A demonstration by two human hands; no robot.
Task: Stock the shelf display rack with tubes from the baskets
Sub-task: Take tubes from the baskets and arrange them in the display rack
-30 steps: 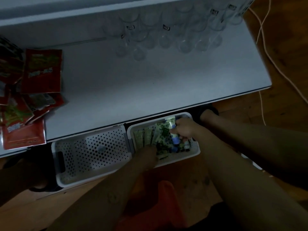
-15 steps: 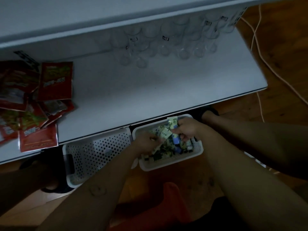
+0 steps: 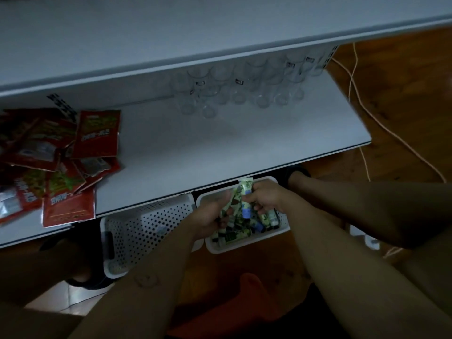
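Right hand [image 3: 267,197] gripped green plastic tubes [image 3: 245,187], long way pointing up-frame at white metal shelf [image 3: 220,148]; left hand [image 3: 208,217] pinched more, lower.

White shelf [image 3: 220,148] above a wooden floor [image 3: 403,106], dimly lit.

A loose heap of red snack packets [image 3: 97,135] lies on the shelf's left end, and a cluster of clear drinking glasses [image 3: 239,91] stands at the back right, under the upper shelf [image 3: 171,33]. On the floor, partly under the shelf's front edge, two white perforated baskets, the left basket [image 3: 146,226] and the right basket [image 3: 244,249], sit side by side, just apart. A pale cable [image 3: 381,123] trails across the boards to the right.
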